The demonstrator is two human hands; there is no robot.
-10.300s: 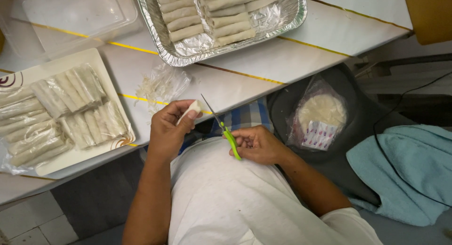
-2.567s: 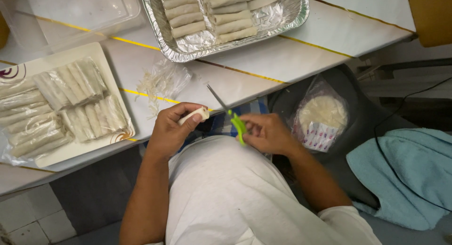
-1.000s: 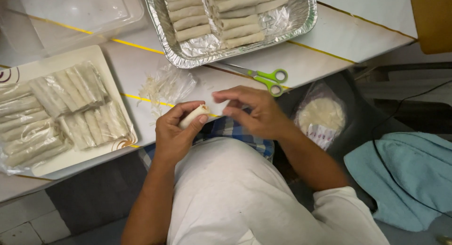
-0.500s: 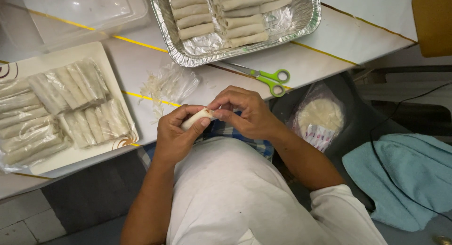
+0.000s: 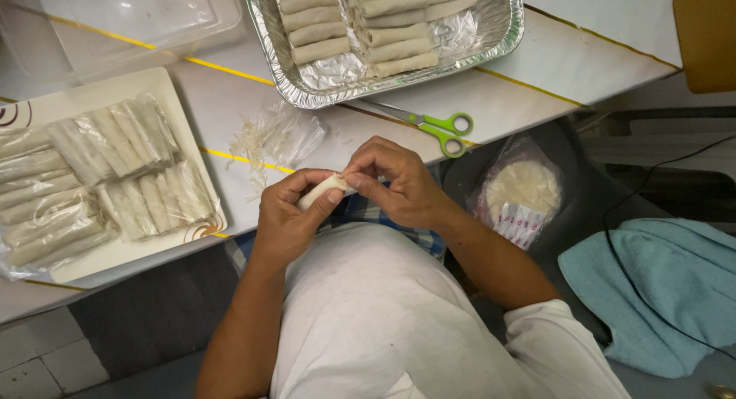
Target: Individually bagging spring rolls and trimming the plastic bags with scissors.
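Currently a pale spring roll is gripped lengthwise in the left hand, just above the lap, its long axis tilted up-right; its exposed end is pinched by the right hand, nearer the green scissors.
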